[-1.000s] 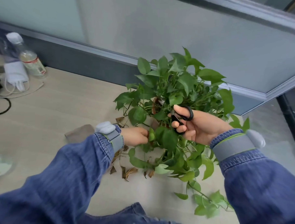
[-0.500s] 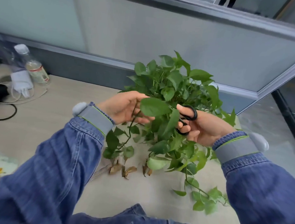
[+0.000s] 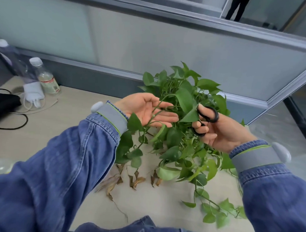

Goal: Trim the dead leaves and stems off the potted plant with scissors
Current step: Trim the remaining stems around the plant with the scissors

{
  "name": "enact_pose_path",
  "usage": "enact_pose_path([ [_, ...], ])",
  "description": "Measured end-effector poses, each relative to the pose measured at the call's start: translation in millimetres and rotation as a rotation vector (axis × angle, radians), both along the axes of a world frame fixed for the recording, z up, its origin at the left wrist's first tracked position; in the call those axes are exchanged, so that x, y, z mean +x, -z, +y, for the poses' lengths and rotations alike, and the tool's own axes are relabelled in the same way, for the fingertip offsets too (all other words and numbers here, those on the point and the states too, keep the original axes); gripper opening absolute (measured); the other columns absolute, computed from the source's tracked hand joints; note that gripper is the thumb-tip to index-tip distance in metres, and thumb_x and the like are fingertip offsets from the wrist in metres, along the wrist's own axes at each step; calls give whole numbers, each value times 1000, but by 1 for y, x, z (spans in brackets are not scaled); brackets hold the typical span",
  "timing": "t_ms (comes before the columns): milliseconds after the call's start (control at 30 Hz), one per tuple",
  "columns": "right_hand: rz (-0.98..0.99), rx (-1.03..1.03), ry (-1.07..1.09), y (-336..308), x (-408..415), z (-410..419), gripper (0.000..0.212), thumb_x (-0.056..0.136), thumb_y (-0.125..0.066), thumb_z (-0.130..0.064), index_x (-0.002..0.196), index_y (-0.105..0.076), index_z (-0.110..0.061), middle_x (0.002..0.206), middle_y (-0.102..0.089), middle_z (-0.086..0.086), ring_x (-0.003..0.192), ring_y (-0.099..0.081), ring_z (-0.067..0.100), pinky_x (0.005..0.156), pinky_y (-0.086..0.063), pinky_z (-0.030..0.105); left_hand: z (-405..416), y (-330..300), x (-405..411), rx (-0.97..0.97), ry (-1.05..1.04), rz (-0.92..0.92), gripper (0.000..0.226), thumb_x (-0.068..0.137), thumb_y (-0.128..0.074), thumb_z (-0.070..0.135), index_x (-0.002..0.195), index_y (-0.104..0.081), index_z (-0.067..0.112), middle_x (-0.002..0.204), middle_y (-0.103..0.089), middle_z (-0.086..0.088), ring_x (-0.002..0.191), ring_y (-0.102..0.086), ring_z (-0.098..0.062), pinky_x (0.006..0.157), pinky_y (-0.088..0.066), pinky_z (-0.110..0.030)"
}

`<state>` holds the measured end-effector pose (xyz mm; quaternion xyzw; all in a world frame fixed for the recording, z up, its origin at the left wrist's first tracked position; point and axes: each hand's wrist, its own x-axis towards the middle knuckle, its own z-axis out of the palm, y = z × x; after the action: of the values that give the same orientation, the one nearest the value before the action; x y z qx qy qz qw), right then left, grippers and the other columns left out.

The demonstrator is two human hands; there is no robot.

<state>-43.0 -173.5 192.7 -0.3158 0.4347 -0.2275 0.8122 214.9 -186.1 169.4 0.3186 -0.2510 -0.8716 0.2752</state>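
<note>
Left hand (image 3: 145,110) flat, palm up, under plant (image 3: 183,117) stem — right hand (image 3: 223,131) grips scissors (image 3: 207,116); blades probably hidden by leaves.

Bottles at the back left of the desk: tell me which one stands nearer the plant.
The clear bottle with the red-and-white label stands nearer the potted plant. The taller bottle stands further left, beside it, leaning, with no red label showing.

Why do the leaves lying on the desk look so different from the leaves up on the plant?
The dry leaves are brown and curled up; the plant's leaves are green and smooth. The dry leaves lie loose on the desk; the green ones sit on stems, and one stem lies across the open left hand. The right hand holds the scissors. Both kinds look like leaves of the same plant.
</note>
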Motion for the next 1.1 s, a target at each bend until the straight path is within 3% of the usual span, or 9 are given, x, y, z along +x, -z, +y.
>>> enact_pose_path([
  [167, 15, -3, 38, 0, -1, -1, 30, 86, -65, -41, 69, -70, -17, 69, -54, 0, 49, -46, 5, 32, -30, 12, -5, -4, 6, -28, 49, 30, 53, 98, -27, 27, 148, -28, 7, 142, -43, -27, 132, -44, -38, 98, -47, -52],
  [300, 24, -11, 56, 3, 4, -4, 29, 84, -68, -41, 74, -74, -15, 70, -57, 1, 49, -49, 5, 32, -32, 13, -8, -7, 3, -55, 30, 72, 56, 98, -27, 34, 147, -29, 8, 145, -36, -31, 135, -39, -40, 114, -18, -62],
  [467, 32, -11, 72, 5, 4, -10, 29, 84, -69, -42, 86, -69, -13, 70, -58, 1, 50, -50, 6, 32, -33, 13, -12, -7, -1, -36, 3, 24, 51, 99, -35, 36, 142, -38, 9, 138, -46, -31, 119, -56, -39, 95, -49, -53],
  [533, 44, -23, 77, 4, -1, -13, 29, 83, -70, -41, 90, -62, -14, 70, -58, 2, 50, -50, 7, 31, -33, 14, -11, -3, 2, -93, 43, -175, 45, 97, -42, 33, 135, -45, 10, 128, -58, -24, 89, -71, -29, 62, -58, -33],
  [600, 97, -73, 90, 2, -6, -15, 36, 79, -72, -41, 98, -59, -14, 69, -59, 3, 49, -50, 8, 31, -32, 14, -8, 4, 7, -181, 105, -485, 35, 96, -46, 28, 123, -54, 8, 111, -68, -17, 66, -68, -22, 50, -50, -23],
  [733, 400, -343, 69, 5, -17, -21, 44, 87, -70, -44, 114, -58, -11, 70, -66, 6, 51, -52, 12, 35, -32, 17, -3, 13, 15, -720, 323, -1475, 26, 92, -52, 18, 117, -60, 15, 115, -64, -8, 99, -62, -26, 83, -48, -33],
  [800, 435, -376, 52, 9, -17, -25, 44, 90, -69, -44, 117, -58, -10, 72, -68, 8, 51, -53, 12, 37, -33, 18, 2, 8, 11, -889, 446, -1654, 45, 87, -54, 15, 131, -51, 20, 131, -53, -7, 114, -54, -24, 95, -46, -35],
  [1000, 473, -416, 43, 22, -12, -33, 38, 91, -67, -46, 111, -59, -15, 76, -72, 7, 52, -56, 11, 42, -37, 19, 25, -10, -51, -1393, 182, -1233, 43, 87, -43, 5, 121, -57, 27, 123, -54, 7, 113, -52, -10, 98, -44, -36],
  [1100, 475, -485, 7, 27, -3, -34, 45, 91, -63, -52, 115, -59, -13, 83, -76, 7, 58, -61, 12, 47, -42, 21, 33, 14, -83, -1691, 487, -1306, 40, 98, -38, 17, 133, -49, 32, 132, -53, 9, 122, -47, -15, 108, -33, -43],
])
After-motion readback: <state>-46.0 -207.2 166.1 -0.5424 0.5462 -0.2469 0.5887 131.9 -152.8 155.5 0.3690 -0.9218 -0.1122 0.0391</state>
